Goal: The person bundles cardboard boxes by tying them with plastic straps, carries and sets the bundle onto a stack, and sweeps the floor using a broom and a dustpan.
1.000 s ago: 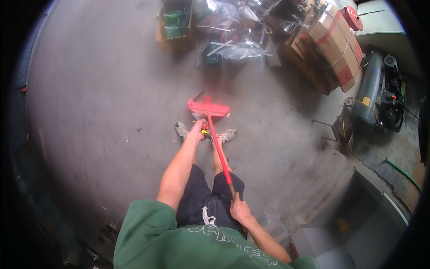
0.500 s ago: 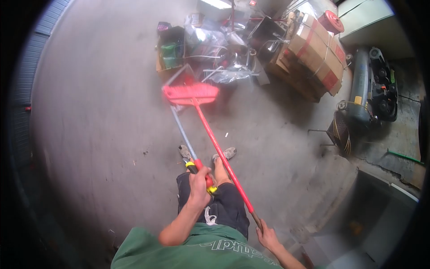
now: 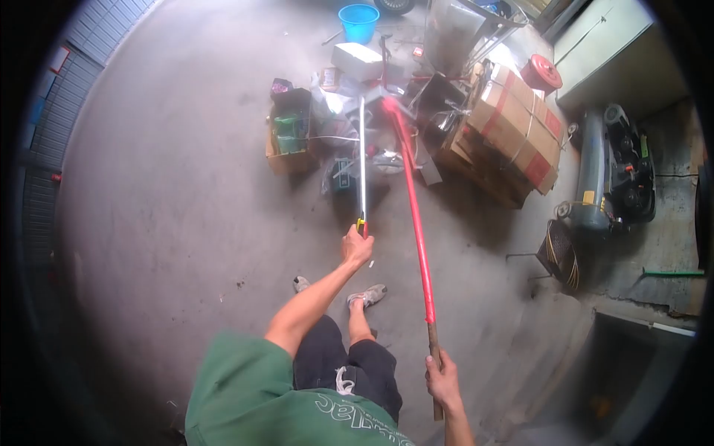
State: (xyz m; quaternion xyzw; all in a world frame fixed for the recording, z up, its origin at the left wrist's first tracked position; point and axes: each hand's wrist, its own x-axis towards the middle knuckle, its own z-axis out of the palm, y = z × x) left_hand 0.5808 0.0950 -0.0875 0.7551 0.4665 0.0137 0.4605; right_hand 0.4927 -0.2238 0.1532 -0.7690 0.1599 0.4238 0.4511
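Note:
My left hand [image 3: 357, 248] is closed around the red grip of a long-handled dustpan, whose grey pole [image 3: 362, 163] points away from me. A small yellow-and-black object [image 3: 361, 225] is held against that grip; its kind is hard to make out. The pan end overlaps the clutter and is blurred. My right hand [image 3: 444, 380] wraps the bare brown end of a red broom [image 3: 420, 249]. The broom is raised forward, its bristle head [image 3: 394, 111] blurred and seen nearly edge-on, close to the far end of the dustpan pole.
Ahead lies a clutter pile with a box of green items [image 3: 288, 134], a white block [image 3: 357, 61] and tied flattened cardboard [image 3: 517, 123]. Behind it stands a blue bucket [image 3: 358, 26]. An air compressor [image 3: 595, 175] and a dark basket [image 3: 559, 253] are at the right.
Both tools have swung forward and to the right, over the pile. My left arm has stretched out, my right hand has risen slightly, and the view has tilted up, showing the blue bucket.

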